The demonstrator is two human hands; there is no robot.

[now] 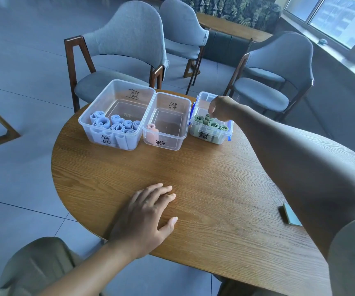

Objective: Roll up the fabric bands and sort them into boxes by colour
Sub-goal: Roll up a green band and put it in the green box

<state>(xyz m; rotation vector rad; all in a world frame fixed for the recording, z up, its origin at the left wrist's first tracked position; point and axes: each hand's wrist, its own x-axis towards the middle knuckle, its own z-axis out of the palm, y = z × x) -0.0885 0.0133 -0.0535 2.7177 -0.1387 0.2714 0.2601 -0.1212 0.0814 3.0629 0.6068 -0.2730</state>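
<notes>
Green rolled fabric bands (211, 123) stand on end in the small clear plastic box with blue clips (225, 136), directly under the right hand (220, 107). Right hand's fingers are curled down onto one roll at the box's far side; looks like a pinch, contact partly hidden. Left hand (145, 216) lies flat and relaxed on the round wooden surface (215, 189), holding nothing. Left of the right hand: middle clear box (180, 137) with one pink roll (152, 132), then large clear box (87, 124) of blue rolls (116, 123). To do it well: seat the roll upright, snug against its neighbours so it won't unwind, then let go cleanly.
</notes>
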